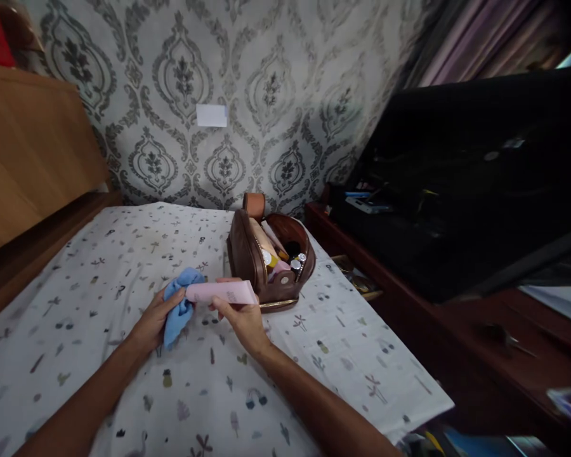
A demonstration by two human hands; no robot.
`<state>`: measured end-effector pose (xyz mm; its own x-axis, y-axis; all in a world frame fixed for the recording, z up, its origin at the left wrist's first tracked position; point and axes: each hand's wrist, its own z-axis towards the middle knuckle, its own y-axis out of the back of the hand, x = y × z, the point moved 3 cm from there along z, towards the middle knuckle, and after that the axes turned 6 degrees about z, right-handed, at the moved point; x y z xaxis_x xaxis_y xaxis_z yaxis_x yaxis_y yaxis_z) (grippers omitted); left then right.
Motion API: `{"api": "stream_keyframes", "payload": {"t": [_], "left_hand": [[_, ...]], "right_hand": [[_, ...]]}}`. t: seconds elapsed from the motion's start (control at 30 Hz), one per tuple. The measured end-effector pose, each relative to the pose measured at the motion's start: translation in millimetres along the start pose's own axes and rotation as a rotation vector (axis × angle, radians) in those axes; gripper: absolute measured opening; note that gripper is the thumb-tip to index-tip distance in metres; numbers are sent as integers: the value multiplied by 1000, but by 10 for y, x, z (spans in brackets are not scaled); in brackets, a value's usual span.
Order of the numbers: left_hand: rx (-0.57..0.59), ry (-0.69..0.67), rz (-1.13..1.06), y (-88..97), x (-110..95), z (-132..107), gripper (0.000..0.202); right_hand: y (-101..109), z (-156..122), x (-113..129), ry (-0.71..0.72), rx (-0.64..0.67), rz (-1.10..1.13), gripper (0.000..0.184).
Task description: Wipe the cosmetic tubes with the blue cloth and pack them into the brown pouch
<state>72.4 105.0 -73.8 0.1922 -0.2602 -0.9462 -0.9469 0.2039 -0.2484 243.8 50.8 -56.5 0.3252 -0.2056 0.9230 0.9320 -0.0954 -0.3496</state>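
Note:
A pink squeeze tube (226, 292) lies level between my two hands, above the printed white cloth (195, 393). My left hand (156, 317) is closed on a blue cloth (179, 316), which wraps the tube's left end. At the tube's right part, my right hand (245, 322) grips it between thumb and fingers. Just behind my right hand stands a brown toiletry bag (247, 254), unzipped. Inside it are several bottles and tubes, among them a peach-coloured one (262, 241) and some with silvery caps (295, 264).
A wooden cabinet (38, 152) borders the left side. Behind the bag, a brown roll-shaped item (254, 205) stands near the patterned wall (271, 114). To the right are a dark red desk (438, 336), a large black panel (466, 178), and keys (509, 337).

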Motion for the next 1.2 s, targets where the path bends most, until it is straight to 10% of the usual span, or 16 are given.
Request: {"api": "stream_keyframes", "payload": {"t": [0.53, 0.9, 1.2], "left_hand": [[354, 53, 186, -87, 26, -114, 55], [295, 98, 330, -58, 131, -84, 58], [338, -115, 510, -31, 91, 14, 60]], "right_hand": [[-31, -47, -93, 34, 84, -57, 50], [52, 4, -197, 67, 41, -86, 51], [58, 33, -267, -14, 82, -70, 48]]}}
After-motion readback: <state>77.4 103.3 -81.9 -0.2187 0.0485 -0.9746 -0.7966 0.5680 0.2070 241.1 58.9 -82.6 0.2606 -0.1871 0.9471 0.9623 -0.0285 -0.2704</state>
